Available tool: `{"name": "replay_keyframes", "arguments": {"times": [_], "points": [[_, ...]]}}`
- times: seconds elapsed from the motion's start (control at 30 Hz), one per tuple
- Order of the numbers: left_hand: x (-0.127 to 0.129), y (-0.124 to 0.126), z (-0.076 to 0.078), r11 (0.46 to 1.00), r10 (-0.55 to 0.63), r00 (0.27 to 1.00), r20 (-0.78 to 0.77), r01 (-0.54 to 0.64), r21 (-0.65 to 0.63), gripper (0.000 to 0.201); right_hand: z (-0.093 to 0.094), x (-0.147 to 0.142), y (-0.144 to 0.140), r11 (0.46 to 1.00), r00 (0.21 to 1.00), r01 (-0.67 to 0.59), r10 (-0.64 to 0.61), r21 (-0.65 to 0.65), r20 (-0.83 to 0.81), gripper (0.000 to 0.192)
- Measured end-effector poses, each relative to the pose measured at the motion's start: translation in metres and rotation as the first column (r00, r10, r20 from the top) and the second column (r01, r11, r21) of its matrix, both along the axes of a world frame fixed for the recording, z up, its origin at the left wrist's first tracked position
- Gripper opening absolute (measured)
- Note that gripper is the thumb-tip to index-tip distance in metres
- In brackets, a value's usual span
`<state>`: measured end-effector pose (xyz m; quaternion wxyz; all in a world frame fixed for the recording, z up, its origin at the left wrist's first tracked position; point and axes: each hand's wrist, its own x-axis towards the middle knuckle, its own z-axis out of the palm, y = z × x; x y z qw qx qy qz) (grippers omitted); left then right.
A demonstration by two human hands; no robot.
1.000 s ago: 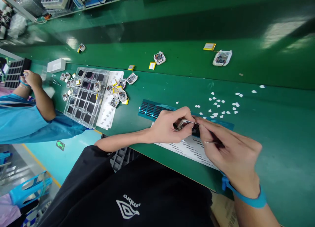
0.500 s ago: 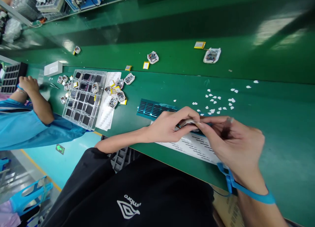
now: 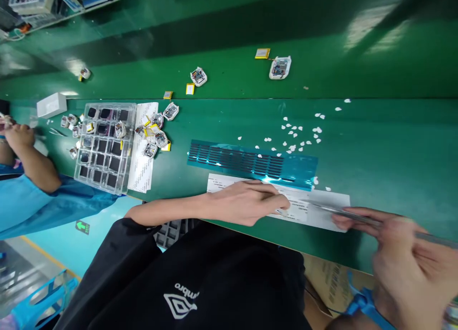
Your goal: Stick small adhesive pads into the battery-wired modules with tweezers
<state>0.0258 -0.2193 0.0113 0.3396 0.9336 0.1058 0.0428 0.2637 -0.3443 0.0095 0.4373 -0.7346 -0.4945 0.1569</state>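
Note:
My left hand (image 3: 250, 202) is closed over the white printed label sheet (image 3: 331, 208), with a small pale part (image 3: 282, 211) showing under its fingertips; what that part is I cannot make out. In my right hand (image 3: 408, 253) are metal tweezers (image 3: 361, 217), their points directed left over the sheet, close to my left fingertips. That hand is partly blurred. Just beyond the sheet lies a blue film strip (image 3: 232, 159) carrying rows of thin black strips. Small white round stickers with tabs (image 3: 293, 135) are scattered behind the film.
To the left, a clear compartment tray (image 3: 130, 160) holds dark square pieces. Beside it, watch-like housings (image 3: 161, 139) and yellow-edged batteries lie on printed paper (image 3: 141, 172). A housing with battery (image 3: 280, 68) sits farther back. A co-worker's hand (image 3: 19, 136) is at far left.
My hands have moved apart. The right one has gone to the right and now holds tweezers; the left has come down onto the label sheet. More of the blue film shows.

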Motion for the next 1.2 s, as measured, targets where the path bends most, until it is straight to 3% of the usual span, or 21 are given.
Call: {"name": "replay_keyframes", "arguments": {"times": [0.07, 0.23, 0.47, 0.73, 0.87, 1.0, 1.1, 1.17, 1.2], "points": [[0.000, -0.001, -0.003, 0.995, -0.023, 1.000, -0.011, 0.024, 0.092, 0.032, -0.010, 0.005, -0.006, 0.996, 0.997, 0.050, -0.054, -0.069, -0.062, 0.029], [-0.002, 0.000, -0.001, 0.984, -0.038, 0.999, -0.009, 0.039, 0.171, 0.036, -0.021, 0.000, -0.002, 0.983, 0.963, 0.173, -0.181, -0.056, -0.198, 0.027], [0.004, 0.006, 0.003, 0.999, -0.021, 0.995, -0.102, 0.024, 0.033, 0.041, -0.026, 0.003, -0.003, 0.979, 0.952, 0.163, -0.189, -0.123, -0.243, 0.021], [0.009, 0.008, 0.003, 0.998, -0.045, 0.984, -0.173, 0.038, -0.044, 0.041, -0.018, 0.004, 0.002, 0.969, 0.941, 0.103, -0.168, -0.224, -0.295, 0.048], [0.010, 0.008, -0.002, 0.998, -0.035, 0.989, -0.146, 0.026, -0.058, 0.041, -0.012, 0.004, 0.010, 0.981, 0.910, 0.111, -0.164, -0.158, -0.382, 0.054], [0.007, 0.007, -0.004, 0.993, -0.007, 0.993, -0.118, -0.008, -0.122, 0.042, -0.011, 0.003, 0.020, 0.972, 0.838, 0.228, -0.169, 0.052, -0.519, 0.051], [0.003, 0.006, -0.001, 0.957, 0.069, 0.998, -0.006, -0.068, -0.284, 0.032, -0.010, -0.004, 0.027, 0.948, 0.848, 0.269, -0.149, 0.171, -0.509, 0.044], [0.000, 0.006, 0.002, 0.872, 0.210, 0.975, 0.069, -0.155, -0.464, 0.026, -0.008, -0.015, 0.030, 0.934, 0.856, 0.284, -0.144, 0.219, -0.497, 0.036], [-0.002, 0.007, 0.003, 0.800, 0.302, 0.950, 0.080, -0.207, -0.562, 0.026, -0.006, -0.022, 0.031, 0.927, 0.858, 0.292, -0.147, 0.234, -0.491, 0.032]]}}
